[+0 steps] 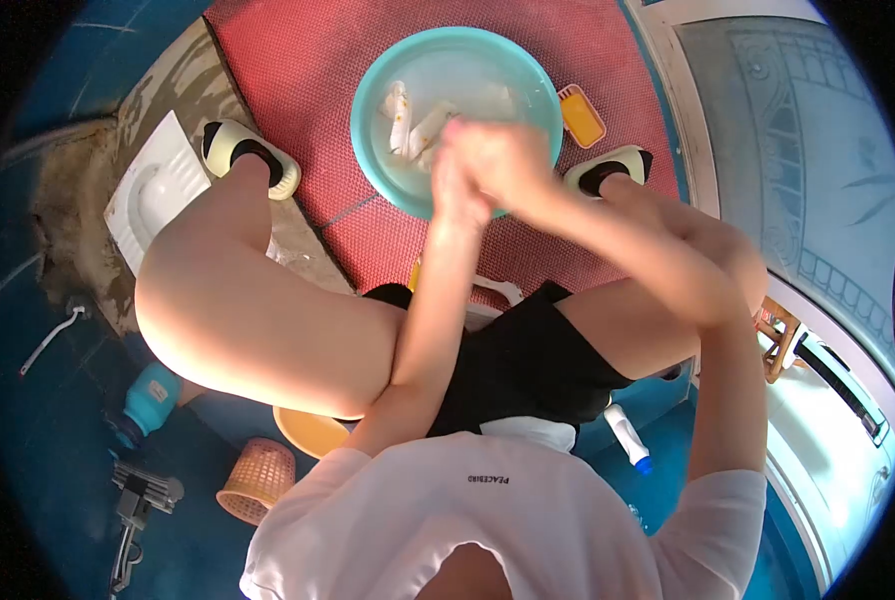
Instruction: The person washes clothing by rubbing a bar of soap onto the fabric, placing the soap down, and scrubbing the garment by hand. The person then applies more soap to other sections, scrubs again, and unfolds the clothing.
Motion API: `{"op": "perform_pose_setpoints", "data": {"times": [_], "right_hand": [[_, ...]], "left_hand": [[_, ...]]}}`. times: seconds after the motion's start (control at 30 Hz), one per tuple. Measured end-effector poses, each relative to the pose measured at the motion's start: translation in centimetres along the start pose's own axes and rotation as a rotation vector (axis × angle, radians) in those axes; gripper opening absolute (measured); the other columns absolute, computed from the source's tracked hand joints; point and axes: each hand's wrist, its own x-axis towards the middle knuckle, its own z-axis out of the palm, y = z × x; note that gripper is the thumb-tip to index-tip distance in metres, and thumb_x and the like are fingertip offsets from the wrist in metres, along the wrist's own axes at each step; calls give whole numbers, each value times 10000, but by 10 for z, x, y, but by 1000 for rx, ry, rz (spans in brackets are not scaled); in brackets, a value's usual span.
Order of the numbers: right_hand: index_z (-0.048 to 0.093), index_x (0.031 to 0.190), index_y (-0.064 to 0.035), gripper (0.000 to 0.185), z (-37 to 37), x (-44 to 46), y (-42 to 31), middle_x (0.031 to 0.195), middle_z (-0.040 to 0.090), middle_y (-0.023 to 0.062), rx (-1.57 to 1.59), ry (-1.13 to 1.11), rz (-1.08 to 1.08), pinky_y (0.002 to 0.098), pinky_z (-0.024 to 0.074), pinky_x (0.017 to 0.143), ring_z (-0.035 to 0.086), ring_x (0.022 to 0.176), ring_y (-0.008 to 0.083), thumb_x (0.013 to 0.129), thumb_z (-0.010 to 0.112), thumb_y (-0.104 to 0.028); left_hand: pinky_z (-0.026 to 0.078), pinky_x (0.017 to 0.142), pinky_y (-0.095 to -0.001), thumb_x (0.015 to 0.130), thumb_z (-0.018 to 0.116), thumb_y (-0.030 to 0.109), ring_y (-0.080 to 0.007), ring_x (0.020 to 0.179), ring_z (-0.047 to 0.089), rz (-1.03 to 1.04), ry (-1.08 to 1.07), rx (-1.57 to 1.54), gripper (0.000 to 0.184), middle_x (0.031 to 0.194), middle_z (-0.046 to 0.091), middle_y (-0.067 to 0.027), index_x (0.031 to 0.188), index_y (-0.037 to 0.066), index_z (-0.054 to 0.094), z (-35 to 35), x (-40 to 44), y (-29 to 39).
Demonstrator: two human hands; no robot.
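Note:
A round teal basin (366,165) of cloudy water stands on the red mat. White cloth (400,120) with small yellowish marks lies crumpled in the water. Over the basin's near right part, my left hand (456,180) and my right hand (508,160) are pressed together. The right one is blurred by motion and lies across the left one's fingers. Something small and pink shows at the fingertips. Whatever may be between the palms is hidden. Just right of the basin sits a yellow bar in a small tray (583,118).
My feet in pale slippers (286,178) flank the basin. A white squat toilet (158,195) is at the left. Behind lie a pink basket (258,480), a blue bottle (152,398), a yellow basin (310,430) and a white bottle (626,435). A glazed door (768,130) stands right.

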Motion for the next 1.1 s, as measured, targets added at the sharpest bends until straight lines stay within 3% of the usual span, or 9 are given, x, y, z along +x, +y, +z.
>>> {"op": "perform_pose_setpoints", "data": {"times": [0.23,0.33,0.4,0.53,0.63,0.77,0.87,1.0,1.1], "right_hand": [[561,640,-136,165,21,-5,2,522,521,76,-375,147,-321,332,412,427,498,425,223,756,488,-229],[566,658,-127,185,1,-7,-20,510,507,68,-392,45,-571,342,426,443,506,445,256,780,463,-220],[563,628,-113,160,1,17,-1,510,521,67,-310,-14,-121,377,445,507,525,457,261,750,508,-201],[560,630,-116,89,14,-15,-21,530,533,69,-391,40,-567,349,468,518,570,513,254,684,550,-187],[594,657,-131,32,18,17,25,537,541,72,-143,42,31,324,434,483,588,572,221,650,584,-161],[548,579,-128,85,10,-14,-18,516,528,104,-285,121,-569,361,442,467,550,478,242,655,530,-162],[624,713,-152,82,2,23,0,572,555,93,-168,37,183,358,437,509,563,509,248,682,549,-151],[601,776,-133,98,-4,-9,-22,606,552,132,-262,47,-458,337,438,548,552,559,275,766,506,-157],[608,803,-142,113,2,-12,-24,653,563,131,-239,18,-435,355,443,600,562,593,279,759,507,-167]], "left_hand": [[424,774,-322,840,410,316,-184,896,518,-48,128,19,337,985,525,-73,1075,76,440,18,-4,-10],[397,818,-313,849,411,328,-181,962,478,488,-967,-352,385,1067,491,-65,1138,74,407,18,-1,-13],[423,783,-353,839,443,257,-183,918,504,-79,164,23,294,981,519,-60,1059,61,452,29,-5,-3],[399,827,-319,864,380,373,-168,969,480,203,-433,69,398,1058,495,-64,1130,78,415,-24,-6,-4],[427,768,-356,801,470,300,-251,997,477,-24,272,100,440,1079,477,-146,1139,27,401,25,-4,-3],[414,806,-333,812,467,234,-238,967,488,-60,-257,-125,368,1040,503,-110,1114,27,425,-10,1,12],[427,783,-354,875,339,317,-199,908,504,-18,208,145,366,1033,500,-106,1119,55,420,23,1,-1],[447,728,-326,871,371,284,-197,820,537,-208,-357,-203,350,991,525,-64,1096,21,420,-7,7,13],[426,747,-313,867,339,311,-184,874,504,45,253,62,377,1002,504,-90,1114,36,411,46,-13,-6]]}}
